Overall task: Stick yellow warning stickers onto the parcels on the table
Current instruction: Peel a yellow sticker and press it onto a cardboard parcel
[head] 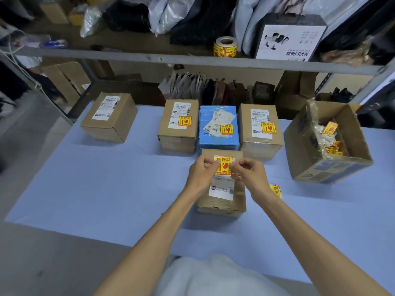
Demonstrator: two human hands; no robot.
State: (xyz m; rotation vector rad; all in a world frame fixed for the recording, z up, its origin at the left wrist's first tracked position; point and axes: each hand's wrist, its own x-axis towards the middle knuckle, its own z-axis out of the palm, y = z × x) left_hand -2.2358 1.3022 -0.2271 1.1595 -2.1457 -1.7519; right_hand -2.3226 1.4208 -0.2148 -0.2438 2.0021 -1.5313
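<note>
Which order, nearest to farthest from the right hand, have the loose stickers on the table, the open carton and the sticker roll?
1. Loose stickers, beside the wrist of the right hand.
2. Open carton, farther to the right.
3. Sticker roll, on the back shelf.

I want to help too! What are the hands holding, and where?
Left hand and right hand pinch the yellow sticker by its two side edges.

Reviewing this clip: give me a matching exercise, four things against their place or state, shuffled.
1 sticker roll
2 far-left parcel
3 blue parcel
4 loose yellow sticker

a already bears a yellow sticker
b on the shelf
c no yellow sticker yet
d pinched by left hand and right hand over the nearest parcel

Pairs: 1-b; 2-c; 3-a; 4-d.
</note>
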